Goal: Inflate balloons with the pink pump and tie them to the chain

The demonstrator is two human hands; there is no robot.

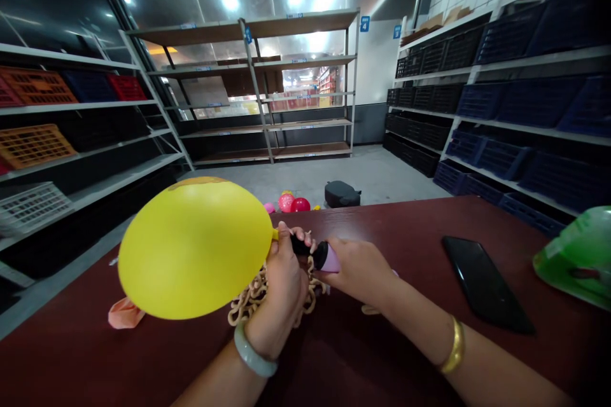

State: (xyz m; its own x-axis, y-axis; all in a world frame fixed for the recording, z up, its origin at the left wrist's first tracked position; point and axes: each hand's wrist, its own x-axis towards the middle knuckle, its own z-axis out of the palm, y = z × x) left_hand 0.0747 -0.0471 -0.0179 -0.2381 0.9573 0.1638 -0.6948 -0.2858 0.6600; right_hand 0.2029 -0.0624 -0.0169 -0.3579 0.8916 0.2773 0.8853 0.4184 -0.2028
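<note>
A blown-up yellow balloon [195, 248] hangs over the dark red table [405, 229], left of centre. My left hand [281, 286] is closed around the balloon's neck where it sits on the black nozzle of a small hand pump [322, 256]. My right hand [358, 267] is wrapped around the pump's pink body, just right of the left hand. Under both hands lies a tangle of beige cord or netting [251, 302]. Each wrist wears a bangle.
A limp pink balloon [125, 313] lies on the table at left. A black phone [484, 283] and a green object [580, 254] sit at right. On the floor beyond are pink balloons [293, 203] and a black bag [341, 194]. Shelving racks with crates line both sides.
</note>
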